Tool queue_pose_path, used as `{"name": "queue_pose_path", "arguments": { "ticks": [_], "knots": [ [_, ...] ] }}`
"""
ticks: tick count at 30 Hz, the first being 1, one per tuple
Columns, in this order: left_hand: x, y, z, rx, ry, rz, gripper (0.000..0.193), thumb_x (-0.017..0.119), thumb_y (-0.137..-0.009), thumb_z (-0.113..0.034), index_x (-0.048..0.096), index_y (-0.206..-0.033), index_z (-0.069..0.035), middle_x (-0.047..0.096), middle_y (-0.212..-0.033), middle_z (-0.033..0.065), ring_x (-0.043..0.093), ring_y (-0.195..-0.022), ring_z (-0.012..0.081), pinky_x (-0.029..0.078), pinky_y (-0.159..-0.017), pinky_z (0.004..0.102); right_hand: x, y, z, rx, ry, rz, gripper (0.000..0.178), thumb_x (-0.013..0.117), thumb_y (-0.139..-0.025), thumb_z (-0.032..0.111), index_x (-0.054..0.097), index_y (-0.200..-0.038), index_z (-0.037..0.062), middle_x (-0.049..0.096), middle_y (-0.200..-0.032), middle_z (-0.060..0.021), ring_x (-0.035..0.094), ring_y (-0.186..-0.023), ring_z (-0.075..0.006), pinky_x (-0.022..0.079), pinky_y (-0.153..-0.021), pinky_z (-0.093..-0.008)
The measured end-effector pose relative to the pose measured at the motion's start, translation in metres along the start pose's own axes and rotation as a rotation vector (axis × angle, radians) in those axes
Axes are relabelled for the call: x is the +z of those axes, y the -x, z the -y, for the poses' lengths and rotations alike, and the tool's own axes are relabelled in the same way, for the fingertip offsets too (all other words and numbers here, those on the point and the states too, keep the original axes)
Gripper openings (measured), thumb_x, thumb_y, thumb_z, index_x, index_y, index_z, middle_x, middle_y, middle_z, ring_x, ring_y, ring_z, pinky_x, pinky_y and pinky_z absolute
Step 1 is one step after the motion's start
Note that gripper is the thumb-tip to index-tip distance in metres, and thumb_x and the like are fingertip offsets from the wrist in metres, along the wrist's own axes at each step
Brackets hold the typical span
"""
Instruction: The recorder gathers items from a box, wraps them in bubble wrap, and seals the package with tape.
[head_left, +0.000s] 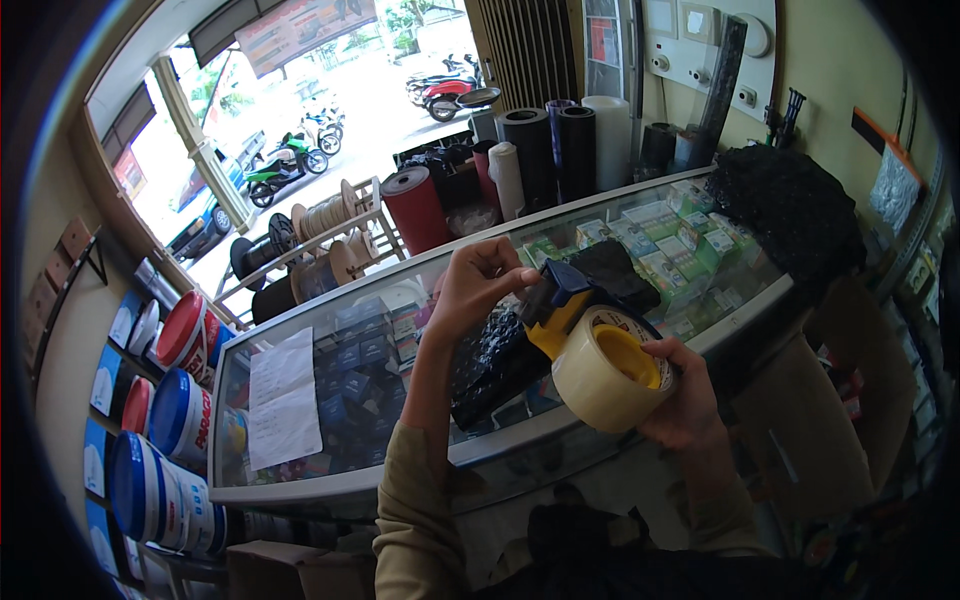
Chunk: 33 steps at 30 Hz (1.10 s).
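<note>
Over glass case of small cartons: right hand gripping plastic tape dispenser, round roll; left hand pinched closed at its end.

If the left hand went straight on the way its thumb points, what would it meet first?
Probably the blue-and-yellow tape dispenser in the right hand, at its dark front end. The left hand appears close to it, though this view leaves depth unclear.

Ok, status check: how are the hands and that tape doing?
Right hand: gripping tape dispenser, roll mounted. Left hand: fingertips bunched by its dark front end, hold unclear. Black plastic beneath, on glass counter.
</note>
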<state>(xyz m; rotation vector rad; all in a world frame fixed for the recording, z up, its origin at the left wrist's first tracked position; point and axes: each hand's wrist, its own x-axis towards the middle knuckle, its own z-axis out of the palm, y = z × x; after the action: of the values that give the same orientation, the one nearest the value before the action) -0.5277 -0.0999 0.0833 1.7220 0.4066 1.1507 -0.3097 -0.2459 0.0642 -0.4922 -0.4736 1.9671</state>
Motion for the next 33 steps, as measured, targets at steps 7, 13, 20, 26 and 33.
{"name": "queue_pose_path", "arguments": {
  "ticks": [7, 13, 20, 26, 33],
  "knots": [
    [-0.004, -0.012, 0.01, -0.187, 0.078, -0.168, 0.032, 0.065, -0.085, -0.034, 0.055, -0.08, -0.004, 0.056, -0.078, 0.0026, 0.053, -0.073, 0.007, 0.044, -0.067, 0.0246, -0.005, 0.001, 0.001, 0.005, -0.126, 0.024, 0.046, 0.043, -0.089, 0.03, 0.046, -0.125, 0.0007, 0.059, -0.114, -0.0128, 0.062, -0.099, -0.0244, 0.051, -0.086, -0.041],
    [0.003, 0.001, -0.004, -0.22, -0.723, -0.077, 0.078, 0.062, -0.077, -0.061, 0.052, -0.123, 0.001, 0.053, -0.125, 0.0198, 0.047, -0.121, 0.03, 0.032, -0.104, 0.0388, -0.014, 0.027, 0.018, -0.134, -0.322, -0.119, 0.046, 0.043, -0.088, 0.034, 0.052, -0.12, 0.0018, 0.06, -0.11, -0.0185, 0.063, -0.095, -0.033, 0.057, -0.07, -0.0498],
    [0.043, 0.046, 0.009, -0.176, -1.253, 0.19, 0.075, 0.063, -0.079, -0.052, 0.046, -0.131, -0.001, 0.039, -0.141, 0.0195, 0.031, -0.134, 0.0335, 0.026, -0.109, 0.0459, -0.029, 0.03, 0.035, -0.172, -0.328, -0.097, 0.048, 0.044, -0.088, 0.034, 0.051, -0.12, -0.0005, 0.06, -0.108, -0.0195, 0.064, -0.093, -0.0337, 0.057, -0.069, -0.0518],
    [0.052, 0.058, 0.024, -0.007, -1.259, 0.065, 0.061, 0.065, -0.081, -0.043, 0.052, -0.126, -0.005, 0.046, -0.135, 0.0181, 0.04, -0.128, 0.0349, 0.031, -0.106, 0.0455, -0.03, 0.02, 0.037, -0.182, -0.285, -0.129, 0.047, 0.045, -0.087, 0.031, 0.049, -0.122, -0.0018, 0.06, -0.108, -0.0186, 0.064, -0.094, -0.0311, 0.058, -0.071, -0.0485],
    [0.062, 0.068, 0.03, 0.139, -1.222, -0.073, 0.038, 0.067, -0.079, -0.029, 0.062, -0.111, -0.008, 0.057, -0.123, 0.0145, 0.05, -0.119, 0.0346, 0.04, -0.1, 0.0433, -0.035, 0.005, 0.04, -0.274, -0.113, -0.103, 0.043, 0.048, -0.087, 0.028, 0.051, -0.118, -0.0022, 0.061, -0.105, -0.0175, 0.065, -0.089, -0.0263, 0.057, -0.075, -0.0398]
  ]
}}
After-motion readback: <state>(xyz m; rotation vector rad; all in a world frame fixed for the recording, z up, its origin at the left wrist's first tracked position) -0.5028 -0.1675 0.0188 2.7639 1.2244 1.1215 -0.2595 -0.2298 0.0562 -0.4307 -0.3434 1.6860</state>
